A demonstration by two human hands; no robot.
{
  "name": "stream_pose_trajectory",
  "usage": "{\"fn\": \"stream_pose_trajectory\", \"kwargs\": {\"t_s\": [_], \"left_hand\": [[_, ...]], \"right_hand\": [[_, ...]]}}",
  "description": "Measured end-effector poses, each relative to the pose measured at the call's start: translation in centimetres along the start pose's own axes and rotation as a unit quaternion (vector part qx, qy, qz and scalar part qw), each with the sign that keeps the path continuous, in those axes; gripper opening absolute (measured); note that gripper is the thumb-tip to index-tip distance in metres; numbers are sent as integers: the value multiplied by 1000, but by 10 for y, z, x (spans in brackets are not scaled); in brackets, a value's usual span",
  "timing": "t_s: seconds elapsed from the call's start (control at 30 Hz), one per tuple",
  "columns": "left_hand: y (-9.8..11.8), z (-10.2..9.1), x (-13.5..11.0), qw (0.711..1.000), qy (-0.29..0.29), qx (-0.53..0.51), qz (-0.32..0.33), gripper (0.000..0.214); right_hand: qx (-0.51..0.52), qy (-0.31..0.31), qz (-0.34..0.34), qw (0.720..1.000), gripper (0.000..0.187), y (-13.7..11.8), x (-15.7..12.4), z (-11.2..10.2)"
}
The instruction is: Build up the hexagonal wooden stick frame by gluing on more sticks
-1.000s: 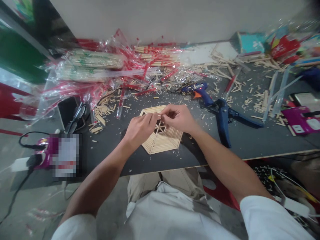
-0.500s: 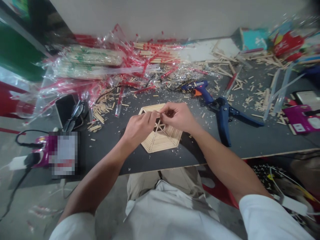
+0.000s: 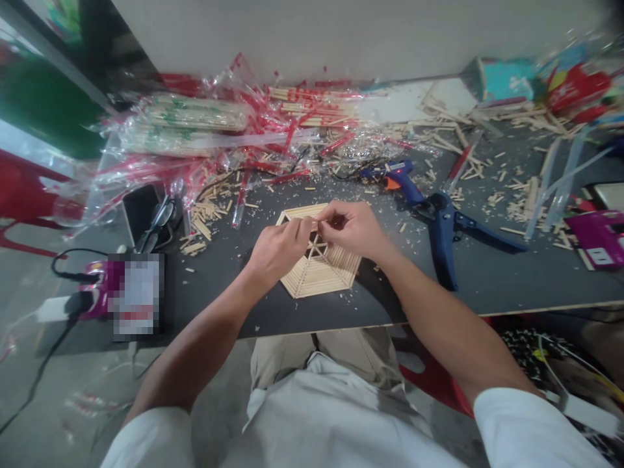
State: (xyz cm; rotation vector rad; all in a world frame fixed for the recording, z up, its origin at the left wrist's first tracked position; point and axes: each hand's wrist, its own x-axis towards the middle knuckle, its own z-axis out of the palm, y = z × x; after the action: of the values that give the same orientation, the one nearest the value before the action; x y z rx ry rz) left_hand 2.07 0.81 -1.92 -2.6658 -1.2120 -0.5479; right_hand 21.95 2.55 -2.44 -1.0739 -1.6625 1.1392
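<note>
A hexagonal panel of pale wooden sticks (image 3: 324, 276), laid in rings around crossing spokes, lies flat on the dark table under both hands. Open gaps show around its middle. My left hand (image 3: 285, 246) is closed over the panel's upper left part, its fingers bent and thumb hidden. Touching or nearly touching it, my right hand (image 3: 353, 229) pinches thumb and forefinger together above the panel's centre. Whatever is between the fingertips is too small to make out. Right of the hands lie a blue glue gun (image 3: 402, 181) and a blue-handled cutter (image 3: 443, 240).
Plastic-wrapped bundles of sticks (image 3: 195, 114) and torn wrappers cover the table's back left. Cut stick bits (image 3: 202, 221) are scattered about. Eyeglasses (image 3: 158, 221) and a phone (image 3: 134, 211) lie left, beyond a purple power strip (image 3: 100, 292). Another purple device (image 3: 597, 240) sits far right.
The whole view has shifted slightly, so the table's things appear a little farther right. Both hands stay together over the panel with nearly the same grip.
</note>
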Motion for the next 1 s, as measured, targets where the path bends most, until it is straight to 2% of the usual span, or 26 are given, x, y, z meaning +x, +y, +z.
{"fn": "stream_pose_trajectory", "kwargs": {"t_s": [0.23, 0.47, 0.63, 0.83, 1.0], "left_hand": [[1, 1, 1, 998, 29, 45, 21, 28], [2, -1, 1, 999, 15, 33, 9, 28], [5, -2, 1, 998, 24, 60, 21, 27], [5, 0, 1, 996, 43, 75, 33, 26], [4, 2, 0, 999, 21, 45, 11, 28]], "right_hand": [[-28, 7, -15, 999, 8, 0, 0, -2], [-18, -2, -3, 1000, 9, -3, 0, -2], [-30, 5, -21, 999, 6, -7, -1, -3], [-27, -2, -11, 1000, 9, -6, 0, -3], [-47, -7, -23, 999, 7, -7, -1, -4]]}}
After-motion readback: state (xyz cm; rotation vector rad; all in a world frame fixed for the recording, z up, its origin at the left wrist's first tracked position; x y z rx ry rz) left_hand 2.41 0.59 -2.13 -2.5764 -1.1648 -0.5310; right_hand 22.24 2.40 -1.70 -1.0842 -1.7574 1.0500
